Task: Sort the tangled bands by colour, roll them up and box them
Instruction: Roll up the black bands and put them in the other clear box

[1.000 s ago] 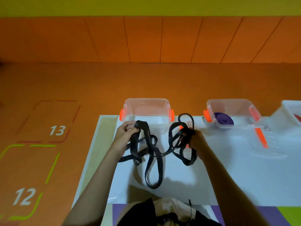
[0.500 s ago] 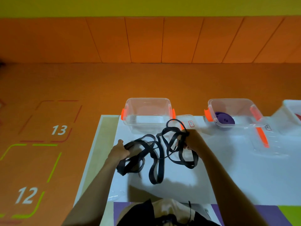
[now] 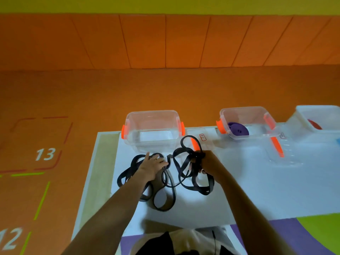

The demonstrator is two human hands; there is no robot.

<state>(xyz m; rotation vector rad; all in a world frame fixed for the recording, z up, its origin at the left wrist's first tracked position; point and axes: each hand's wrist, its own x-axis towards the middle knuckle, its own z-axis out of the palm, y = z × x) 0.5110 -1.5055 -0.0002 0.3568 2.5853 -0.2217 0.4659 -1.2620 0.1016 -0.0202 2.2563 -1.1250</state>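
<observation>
On the white table [image 3: 257, 190], at 6 o'clock from the empty box [image 3: 152, 112], lie the tangled black bands [image 3: 203, 192]: left hand [image 3: 152, 166] flat, pinning them, right hand [image 3: 208, 162] fisted round loops at 3 o'clock; pull gently, pin firmly

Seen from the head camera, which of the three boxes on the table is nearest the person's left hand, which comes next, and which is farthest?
1. The empty clear box, just beyond the left hand.
2. The box with the purple roll, further off to the right.
3. The white box, at the far right edge.
</observation>
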